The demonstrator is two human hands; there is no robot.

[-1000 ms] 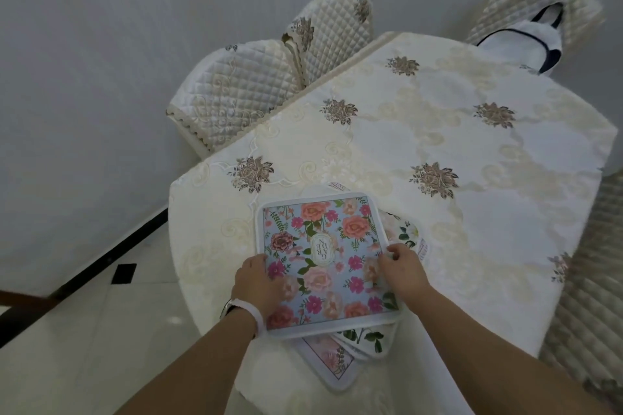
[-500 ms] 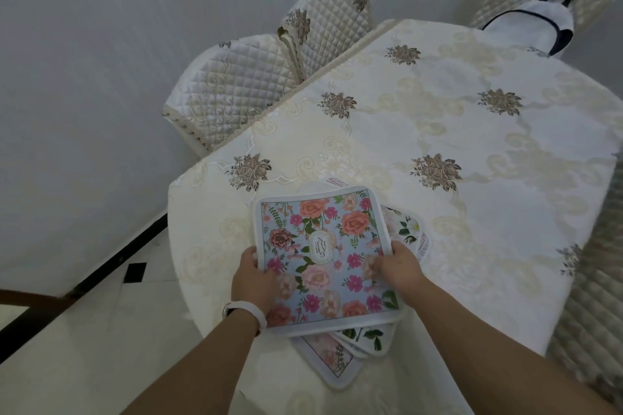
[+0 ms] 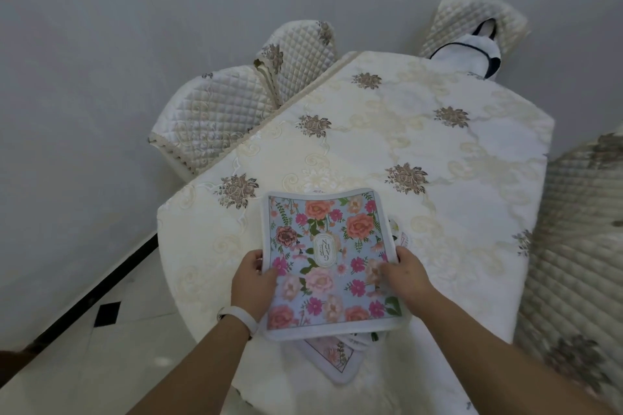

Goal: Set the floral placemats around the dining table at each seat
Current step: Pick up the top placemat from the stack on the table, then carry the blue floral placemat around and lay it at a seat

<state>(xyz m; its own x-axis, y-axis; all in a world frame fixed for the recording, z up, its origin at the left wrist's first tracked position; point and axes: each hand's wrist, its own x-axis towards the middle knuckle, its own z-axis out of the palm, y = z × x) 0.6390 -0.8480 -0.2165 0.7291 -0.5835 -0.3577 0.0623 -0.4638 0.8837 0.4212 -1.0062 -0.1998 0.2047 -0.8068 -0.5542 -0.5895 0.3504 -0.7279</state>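
A blue floral placemat [image 3: 328,246] with a white border is lifted off the near end of the dining table [image 3: 421,152], its far edge curling upward. My left hand [image 3: 251,280] grips its left edge, thumb on top. My right hand [image 3: 406,274] grips its right edge. Beneath it lie other placemats [image 3: 337,359] in a loose stack, mostly hidden, with corners poking out at the near side and right.
The table wears a cream embroidered cloth with brown flower motifs. Two quilted chairs [image 3: 215,118] stand at the left side, one [image 3: 472,23] with a white bag at the far end, another [image 3: 580,246] at the right. A tiled floor [image 3: 101,347] lies to the left.
Both hands have raised the top placemat off the stack, so it now bends and its far edge curls. The view has tilted downward a little.
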